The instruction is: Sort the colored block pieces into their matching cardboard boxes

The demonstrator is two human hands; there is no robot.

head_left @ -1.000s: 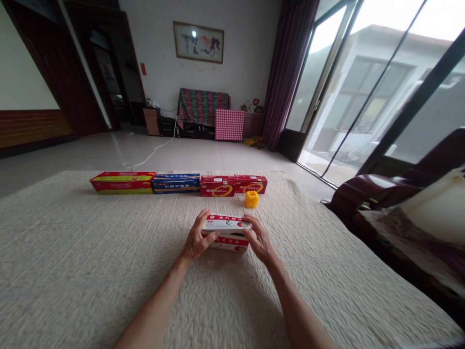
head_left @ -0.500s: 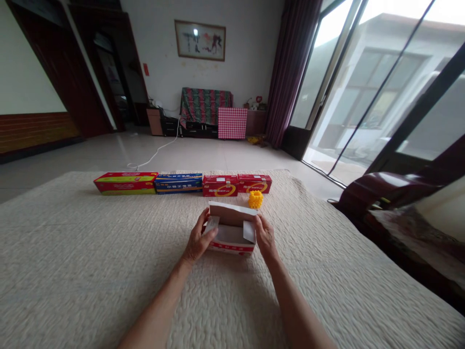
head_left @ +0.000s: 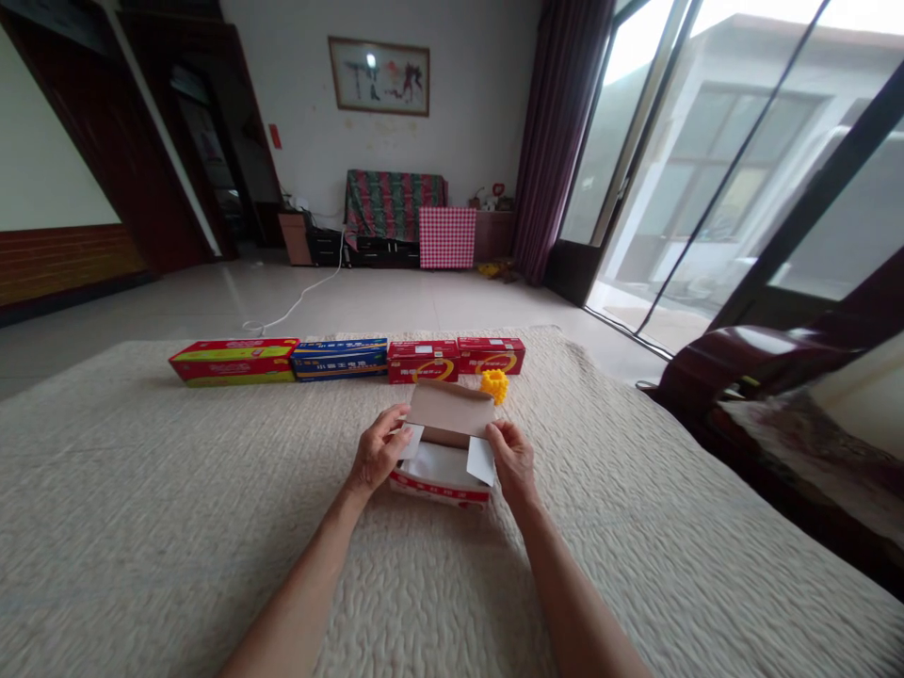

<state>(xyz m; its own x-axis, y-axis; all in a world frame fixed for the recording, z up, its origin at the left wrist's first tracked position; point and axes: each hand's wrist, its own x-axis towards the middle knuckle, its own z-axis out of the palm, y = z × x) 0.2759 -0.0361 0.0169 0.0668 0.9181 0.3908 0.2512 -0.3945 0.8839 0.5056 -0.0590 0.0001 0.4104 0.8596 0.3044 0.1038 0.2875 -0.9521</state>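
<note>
Head view. Pinches the left end flap of the red-and-white box with the left hand, and the right end flap with the right hand. Rests on the quilted cover (lid flap raised), just before a yellow ball and a row of 4 boxes.

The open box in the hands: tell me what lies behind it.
Behind the open box sits a yellow ball, partly covered by the raised lid. Farther back lies a row of four boxes. The lid hides the cloth directly behind the box.
</note>
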